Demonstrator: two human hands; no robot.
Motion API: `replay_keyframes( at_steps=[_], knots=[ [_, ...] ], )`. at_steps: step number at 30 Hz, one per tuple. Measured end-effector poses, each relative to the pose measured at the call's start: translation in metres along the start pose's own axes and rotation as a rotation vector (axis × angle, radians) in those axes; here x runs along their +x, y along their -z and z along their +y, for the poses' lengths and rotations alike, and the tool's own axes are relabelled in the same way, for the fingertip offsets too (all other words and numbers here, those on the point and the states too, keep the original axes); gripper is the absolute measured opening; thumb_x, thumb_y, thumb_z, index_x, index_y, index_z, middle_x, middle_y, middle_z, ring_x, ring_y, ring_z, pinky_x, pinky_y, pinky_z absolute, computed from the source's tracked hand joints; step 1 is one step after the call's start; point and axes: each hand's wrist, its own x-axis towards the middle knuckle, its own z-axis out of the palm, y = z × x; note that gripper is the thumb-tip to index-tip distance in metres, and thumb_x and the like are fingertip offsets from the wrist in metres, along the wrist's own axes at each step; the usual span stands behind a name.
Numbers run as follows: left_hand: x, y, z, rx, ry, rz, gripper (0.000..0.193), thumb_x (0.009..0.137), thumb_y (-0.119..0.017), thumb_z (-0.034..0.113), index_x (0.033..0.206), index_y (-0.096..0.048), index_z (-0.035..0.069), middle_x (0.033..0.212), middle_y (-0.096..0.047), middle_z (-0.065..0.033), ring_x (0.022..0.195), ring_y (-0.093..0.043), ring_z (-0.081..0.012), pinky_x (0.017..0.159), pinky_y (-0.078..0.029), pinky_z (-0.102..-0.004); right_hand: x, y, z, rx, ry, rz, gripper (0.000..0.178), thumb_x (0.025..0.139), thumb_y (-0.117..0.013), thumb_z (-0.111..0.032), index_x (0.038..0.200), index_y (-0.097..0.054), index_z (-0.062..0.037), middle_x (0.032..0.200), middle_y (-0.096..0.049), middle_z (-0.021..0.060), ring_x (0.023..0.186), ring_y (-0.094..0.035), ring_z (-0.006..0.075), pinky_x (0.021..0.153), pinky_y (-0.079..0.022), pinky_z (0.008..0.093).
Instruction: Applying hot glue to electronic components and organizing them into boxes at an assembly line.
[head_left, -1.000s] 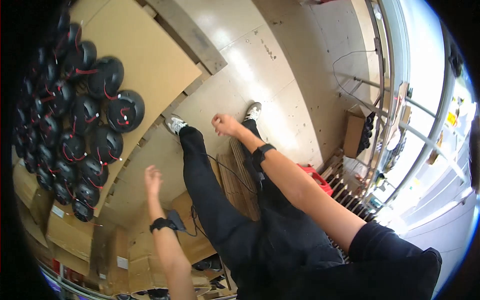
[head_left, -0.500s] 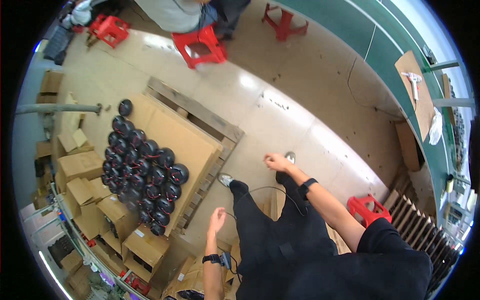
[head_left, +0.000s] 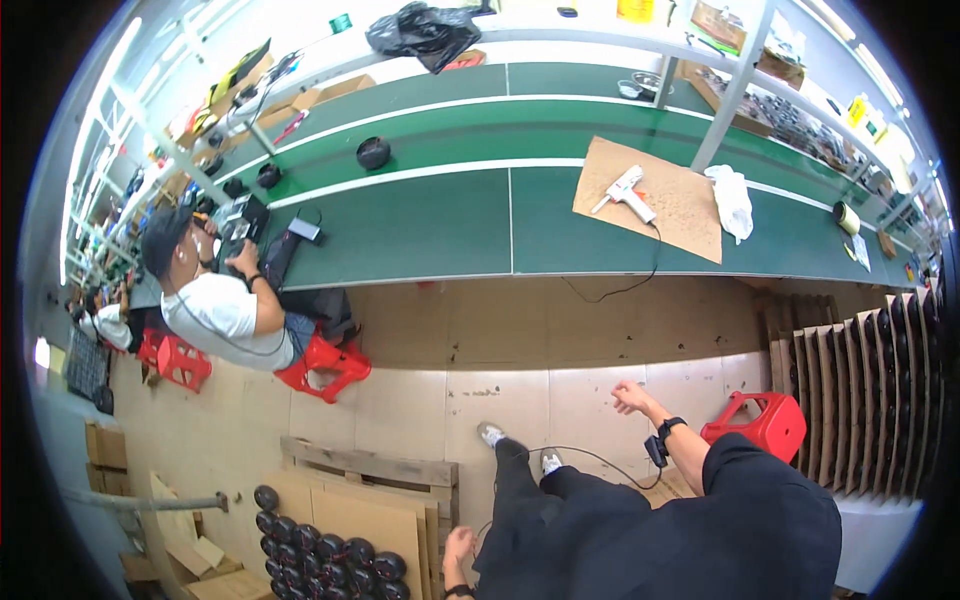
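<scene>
My right hand (head_left: pixel 630 397) hangs over the floor in front of the red stool (head_left: pixel 768 424), holding nothing, its fingers loosely apart. Low in the picture, my left hand (head_left: pixel 459 545) is beside the cardboard sheets (head_left: pixel 385 515) on the pallet; its fingers look loosely spread, with nothing in them. Black round parts (head_left: pixel 330 548) with red wires lie in rows on that cardboard. On the green workbench (head_left: pixel 420 230), a white glue gun (head_left: pixel 628 190) rests on a brown cardboard sheet (head_left: pixel 690 215), next to a crumpled white plastic bag (head_left: pixel 732 203).
A person (head_left: pixel 225 310) in a white shirt sits on a red stool (head_left: pixel 325 368) at the bench. A rack (head_left: pixel 865 395) of dark parts between cardboard layers stands right. A wooden pallet (head_left: pixel 370 465) and a metal bar (head_left: pixel 150 500) are lower left; a cable (head_left: pixel 600 457) crosses my legs.
My view has swung right and up toward the workbench, and my body has turned from the pallet. The pallet now lies lower left. Both hands stay without anything in them.
</scene>
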Motion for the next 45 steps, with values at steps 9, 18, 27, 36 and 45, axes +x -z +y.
replay_keyframes(
  at_steps=[9, 18, 27, 36, 45],
  knots=[
    [0.192, 0.025, 0.237, 0.132, -0.088, -0.076, 0.027, 0.097, -0.053, 0.012, 0.122, -0.058, 0.003, 0.092, -0.068, -0.0125, 0.072, -0.066, -0.0177, 0.056, -0.055, -0.0339, -0.025, 0.006, 0.060, 0.028, -0.226, -0.070, 0.032, 0.098, -0.052, -0.028, 0.122, -0.055, -0.0061, 0.098, -0.071, 0.0170, 0.079, -0.072, 0.0256, 0.067, -0.059, 0.0416],
    [0.314, 0.009, 0.449, 0.389, -0.413, -0.173, 0.025, 0.094, -0.053, 0.009, 0.117, -0.060, 0.002, 0.088, -0.069, -0.0116, 0.074, -0.068, -0.0188, 0.063, -0.056, -0.0325, 0.023, 0.036, -0.023, 0.069, -0.124, 0.136, 0.026, 0.096, -0.054, -0.027, 0.101, -0.063, -0.0030, 0.086, -0.069, 0.0114, 0.071, -0.068, 0.0184, 0.060, -0.056, 0.0365],
    [0.319, -0.018, 0.588, 0.561, -0.591, -0.100, 0.023, 0.091, -0.059, 0.013, 0.111, -0.067, 0.005, 0.088, -0.072, -0.0093, 0.079, -0.069, -0.0184, 0.072, -0.055, -0.0329, 0.097, 0.177, -0.216, -0.279, 0.267, 0.876, 0.051, 0.081, -0.061, -0.011, 0.130, -0.046, -0.0072, 0.113, -0.056, 0.0228, 0.103, -0.057, 0.0404, 0.088, -0.049, 0.0474],
    [0.315, 0.070, 0.731, 0.717, -0.436, -0.095, 0.029, 0.090, -0.061, 0.023, 0.114, -0.067, 0.007, 0.103, -0.073, -0.0148, 0.099, -0.069, -0.0284, 0.087, -0.053, -0.0389, 0.223, 0.302, -0.301, -0.486, 0.082, 0.850, 0.076, 0.068, -0.069, -0.010, 0.139, -0.042, -0.0136, 0.121, -0.055, 0.0235, 0.111, -0.053, 0.0442, 0.101, -0.042, 0.0518],
    [0.417, 0.171, 0.892, 0.729, -0.680, 0.421, 0.026, 0.087, -0.064, 0.020, 0.106, -0.069, 0.003, 0.097, -0.072, -0.0189, 0.091, -0.070, -0.0334, 0.082, -0.055, -0.0402, 0.226, 0.300, -0.343, -0.393, 0.024, 0.918, 0.059, 0.073, -0.070, -0.018, 0.127, -0.050, -0.0048, 0.111, -0.060, 0.0246, 0.104, -0.059, 0.0436, 0.091, -0.050, 0.0465]
  ],
)
